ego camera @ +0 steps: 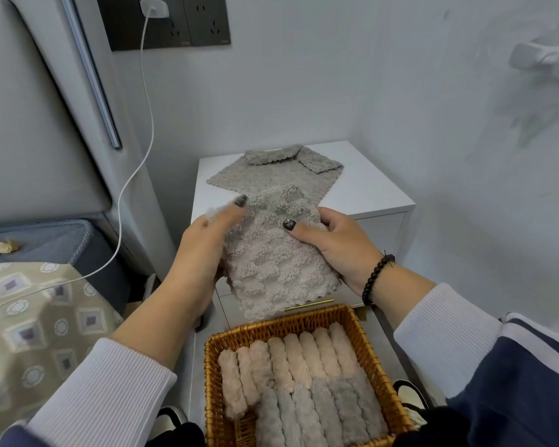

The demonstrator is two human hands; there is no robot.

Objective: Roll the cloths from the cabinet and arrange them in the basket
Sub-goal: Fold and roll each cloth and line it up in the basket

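Head view: at mid-frame both hands hold a grey cloth up in the air above the basket. The left hand grips its left edge, fingers curled behind; the right hand pinches its right edge, thumb on the front. Behind it, a second cloth lies flat on the white cabinet, its far edge folded over. The wicker basket, at lower centre, holds a row of pink rolls and, nearer the camera, grey rolls.
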